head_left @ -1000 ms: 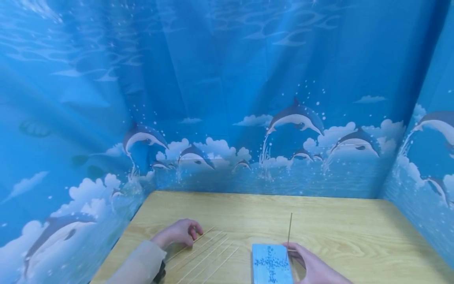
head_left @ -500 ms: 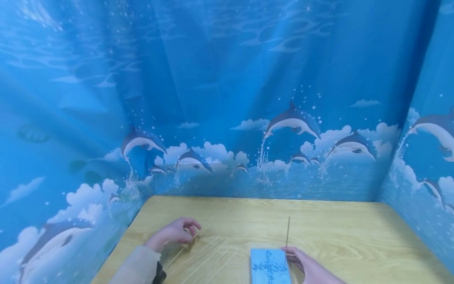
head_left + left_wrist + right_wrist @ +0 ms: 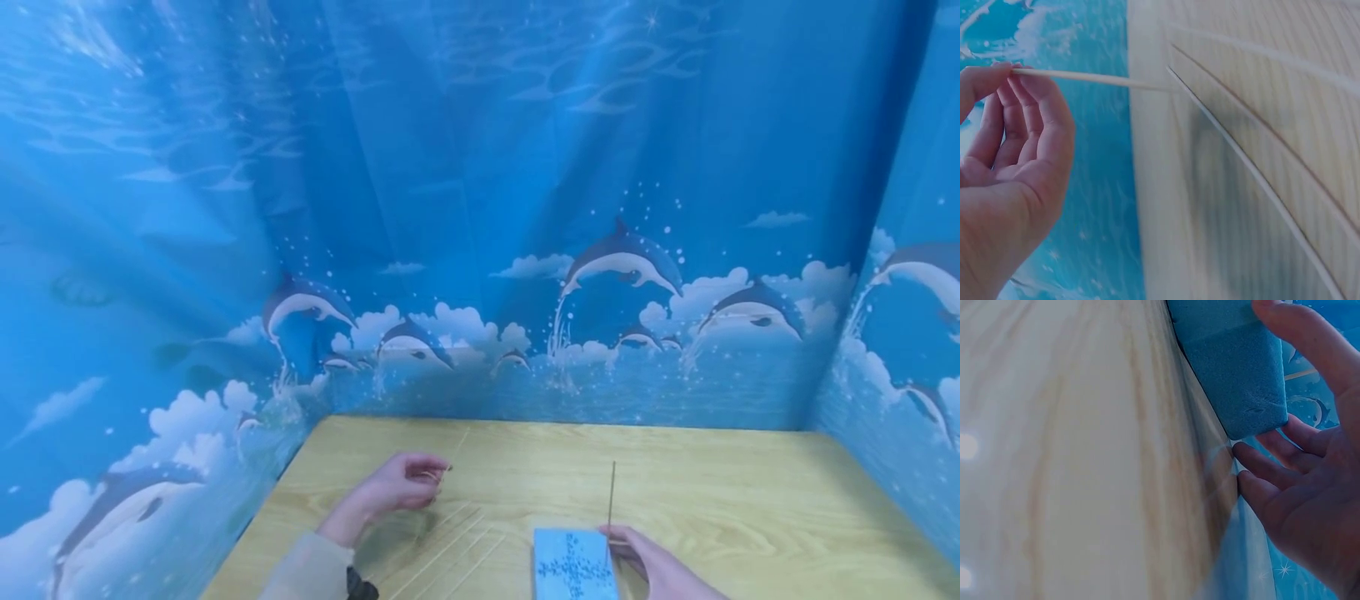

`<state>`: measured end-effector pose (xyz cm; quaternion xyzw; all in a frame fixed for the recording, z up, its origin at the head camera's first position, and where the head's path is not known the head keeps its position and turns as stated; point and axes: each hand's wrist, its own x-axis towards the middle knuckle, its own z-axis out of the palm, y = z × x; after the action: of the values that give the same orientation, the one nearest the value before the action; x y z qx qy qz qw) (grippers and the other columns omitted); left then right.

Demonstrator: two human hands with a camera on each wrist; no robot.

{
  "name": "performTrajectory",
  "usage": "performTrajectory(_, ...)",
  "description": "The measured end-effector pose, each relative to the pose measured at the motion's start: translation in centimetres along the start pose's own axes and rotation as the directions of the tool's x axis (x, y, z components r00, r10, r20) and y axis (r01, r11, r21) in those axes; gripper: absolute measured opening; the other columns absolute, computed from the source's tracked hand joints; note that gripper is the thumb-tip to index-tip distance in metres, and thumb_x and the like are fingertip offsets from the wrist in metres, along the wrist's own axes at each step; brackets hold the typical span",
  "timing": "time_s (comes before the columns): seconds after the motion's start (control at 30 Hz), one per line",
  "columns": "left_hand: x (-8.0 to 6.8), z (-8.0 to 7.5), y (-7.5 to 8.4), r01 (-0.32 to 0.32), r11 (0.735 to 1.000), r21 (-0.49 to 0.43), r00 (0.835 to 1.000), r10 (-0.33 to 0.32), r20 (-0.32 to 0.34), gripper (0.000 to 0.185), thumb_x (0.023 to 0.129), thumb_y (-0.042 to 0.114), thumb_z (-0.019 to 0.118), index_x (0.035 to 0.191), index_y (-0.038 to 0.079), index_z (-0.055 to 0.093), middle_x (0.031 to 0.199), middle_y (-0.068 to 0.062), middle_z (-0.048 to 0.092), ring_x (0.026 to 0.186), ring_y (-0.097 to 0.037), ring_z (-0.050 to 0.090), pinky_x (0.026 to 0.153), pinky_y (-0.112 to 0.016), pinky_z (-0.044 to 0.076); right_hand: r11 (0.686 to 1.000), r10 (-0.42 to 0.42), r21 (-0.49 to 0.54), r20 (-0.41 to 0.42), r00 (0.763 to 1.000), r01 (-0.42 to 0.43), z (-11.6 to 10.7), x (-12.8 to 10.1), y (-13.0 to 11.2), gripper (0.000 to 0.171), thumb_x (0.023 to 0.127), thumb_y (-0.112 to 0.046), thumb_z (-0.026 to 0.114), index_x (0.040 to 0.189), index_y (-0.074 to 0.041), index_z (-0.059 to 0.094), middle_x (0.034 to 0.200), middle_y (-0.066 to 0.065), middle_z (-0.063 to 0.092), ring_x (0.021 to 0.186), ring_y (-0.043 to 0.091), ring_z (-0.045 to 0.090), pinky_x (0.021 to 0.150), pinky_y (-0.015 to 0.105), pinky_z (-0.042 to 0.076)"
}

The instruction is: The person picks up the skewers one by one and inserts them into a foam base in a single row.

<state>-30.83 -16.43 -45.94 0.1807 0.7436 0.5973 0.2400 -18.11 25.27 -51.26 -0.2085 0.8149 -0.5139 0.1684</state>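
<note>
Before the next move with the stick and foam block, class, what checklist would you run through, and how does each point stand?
1. Stick gripped: ok, the left hand pinches it at the fingertips.
2. Stick clear of the table: ok, lifted above the spare sticks.
3. Foam block steadied: ok, the right hand touches its side.
4. Upright stick firmly seated in the block: cannot tell.
5. Free spot on the block for another stick: cannot tell, its top is cut off at the head view's edge.

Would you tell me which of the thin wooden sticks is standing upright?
The stick planted in the blue foam block beside the right hand; the others lie flat or are held.
</note>
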Motion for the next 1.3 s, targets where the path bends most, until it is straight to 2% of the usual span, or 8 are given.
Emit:
performTrajectory(0.13,0.0,1.6,1.2,-0.02,0.999,-0.035,1.0,0.021,0.006,0.047,0.086,0.001,0.065,0.13,-0.01,0.053,0.1,-0.003,0.065,0.091,-0.015,0.063,0.077,-0.022,0.058,0.998,0.053,0.03,0.017,0.998,-0.053,0.1,0.0,0.1,0.082,0.086,-0.025,0.076,0.149,0.003,0.031,0.15,0.028,0.04,0.136,0.031,0.047,0.101,0.019,0.045)
performTrajectory(0.2,-0.1,2.6,2.0,-0.044,0.998,-0.047,0.999,0.045,0.014,0.046,0.085,0.001,0.065,0.129,-0.01,0.054,0.099,-0.001,0.065,0.093,-0.015,0.063,0.079,-0.024,0.058,0.996,0.078,0.051,0.024,0.997,-0.079,0.1,0.0,0.2,0.082,0.086,-0.026,0.076,0.149,0.002,0.031,0.15,0.027,0.04,0.136,0.041,0.045,0.101,0.018,0.045)
performTrajectory(0.23,-0.1,3.1,2.4,-0.053,0.997,-0.061,0.998,0.054,0.014,0.045,0.084,0.001,0.066,0.127,-0.01,0.055,0.098,0.0,0.065,0.093,-0.015,0.063,0.08,-0.024,0.059,0.996,0.075,0.053,0.027,0.997,-0.077,0.1,0.0,0.2,0.083,0.086,-0.027,0.076,0.149,0.003,0.031,0.15,0.028,0.04,0.136,0.039,0.045,0.1,0.018,0.045)
performTrajectory(0.33,-0.2,4.6,3.8,-0.081,0.993,-0.087,0.997,0.082,0.011,0.044,0.082,0.001,0.067,0.123,-0.009,0.058,0.096,0.001,0.065,0.092,-0.014,0.064,0.082,-0.026,0.059,0.999,0.036,0.034,0.022,0.999,-0.037,-0.1,0.0,0.2,0.083,0.087,-0.026,0.076,0.148,0.006,0.03,0.148,0.029,0.041,0.133,0.014,0.05,0.103,0.017,0.044)
performTrajectory(0.47,-0.1,6.5,5.4,-0.115,0.985,-0.126,0.993,0.115,-0.007,0.041,0.081,0.0,0.068,0.121,-0.007,0.059,0.094,0.002,0.065,0.089,-0.012,0.063,0.082,-0.027,0.059,1.0,-0.029,-0.009,-0.008,1.0,0.029,-0.1,-0.1,0.0,0.084,0.085,-0.022,0.079,0.147,0.008,0.031,0.146,0.029,0.044,0.122,-0.012,0.044,0.105,0.017,0.043)
performTrajectory(0.73,0.3,10.0,7.4,-0.211,0.958,-0.196,0.977,0.202,-0.067,0.042,0.081,-0.005,0.067,0.121,-0.011,0.055,0.095,0.0,0.065,0.089,-0.012,0.064,0.083,-0.03,0.06,0.999,-0.011,-0.031,-0.03,0.999,0.01,-0.3,-0.1,-0.5,0.089,0.081,-0.022,0.082,0.149,0.005,0.031,0.148,0.027,0.042,0.122,-0.014,0.044,0.106,0.016,0.042)
performTrajectory(1.0,0.7,13.8,8.0,-0.302,0.938,-0.168,0.953,0.293,-0.079,0.037,0.083,-0.003,0.068,0.117,-0.011,0.056,0.096,-0.004,0.065,0.091,-0.014,0.063,0.083,-0.03,0.06,1.0,0.032,-0.001,-0.032,0.999,-0.032,-0.2,-0.2,-0.5,0.087,0.083,-0.024,0.08,0.15,0.003,0.031,0.15,0.028,0.04,0.12,-0.016,0.046,0.103,0.015,0.043)
performTrajectory(1.3,1.5,17.4,7.4,-0.34,0.928,-0.154,0.94,0.33,-0.09,0.026,0.083,-0.006,0.067,0.109,-0.004,0.064,0.099,-0.018,0.068,0.086,-0.008,0.064,0.077,-0.027,0.061,0.989,-0.122,-0.082,-0.037,0.992,0.119,0.3,-0.1,0.1,0.085,0.081,-0.019,0.081,0.145,0.009,0.033,0.143,0.03,0.047,0.125,-0.007,0.046,0.105,0.02,0.045)
